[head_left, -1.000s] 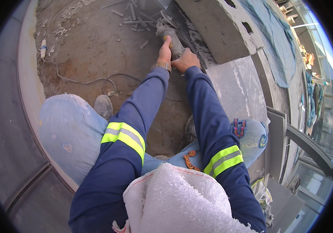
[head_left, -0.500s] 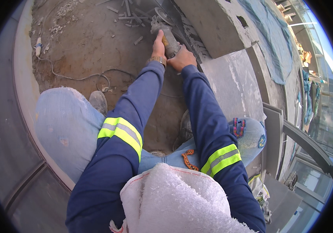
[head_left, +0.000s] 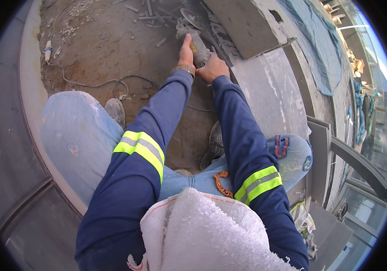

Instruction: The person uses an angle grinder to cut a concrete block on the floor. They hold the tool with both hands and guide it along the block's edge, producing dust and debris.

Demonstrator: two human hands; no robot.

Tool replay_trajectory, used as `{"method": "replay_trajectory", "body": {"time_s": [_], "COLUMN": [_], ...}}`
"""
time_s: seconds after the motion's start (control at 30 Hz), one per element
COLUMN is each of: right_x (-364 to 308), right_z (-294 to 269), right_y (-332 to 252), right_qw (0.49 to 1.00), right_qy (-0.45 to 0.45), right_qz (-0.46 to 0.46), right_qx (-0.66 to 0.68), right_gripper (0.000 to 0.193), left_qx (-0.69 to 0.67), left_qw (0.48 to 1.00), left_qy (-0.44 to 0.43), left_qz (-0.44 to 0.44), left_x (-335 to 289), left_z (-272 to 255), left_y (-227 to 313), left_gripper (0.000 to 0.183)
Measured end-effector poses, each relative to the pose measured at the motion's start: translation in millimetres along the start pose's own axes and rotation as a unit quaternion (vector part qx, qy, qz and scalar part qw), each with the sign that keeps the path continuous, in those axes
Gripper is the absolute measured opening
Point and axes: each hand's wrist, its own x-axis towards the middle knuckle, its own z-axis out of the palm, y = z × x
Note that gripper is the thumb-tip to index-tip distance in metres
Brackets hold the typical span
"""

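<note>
While both hands clamp the angle grinder [head_left: 193, 43] — left hand [head_left: 185, 52] up front, right hand [head_left: 212, 68] closed round the body — its disc sits by the stone slab [head_left: 252, 27]; best keep wrists locked, cable [head_left: 94, 83] well clear.

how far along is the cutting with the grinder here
Done: offcut strips of stone lie scattered on the dirt ground, so some cutting looks finished. In hand: the left hand and right hand both grip the angle grinder, its disc by the edge of the grey slab. Left: the cut line itself is too small to judge, so the remainder cannot be told.
</note>
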Motion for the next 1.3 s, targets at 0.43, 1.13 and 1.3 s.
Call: {"method": "replay_trajectory", "body": {"time_s": [0.43,1.13,1.3], "right_x": [-9,-19,-20], "right_z": [-2,-6,-5], "right_y": [5,8,9], "right_qw": [1.0,1.0,1.0], "right_qy": [-0.01,-0.027,-0.026], "right_qz": [-0.006,0.009,0.012], "right_qx": [0.006,-0.007,-0.009], "right_gripper": [0.092,0.091,0.086], "left_qx": [0.018,0.019,0.016], "left_qw": [1.0,1.0,1.0], "left_qy": [0.008,0.011,0.007], "left_qz": [-0.007,-0.008,-0.015], "left_x": [-12,-22,-22], "left_z": [1,3,2], "left_y": [-2,-7,-8], "left_gripper": [0.062,0.062,0.062]}}
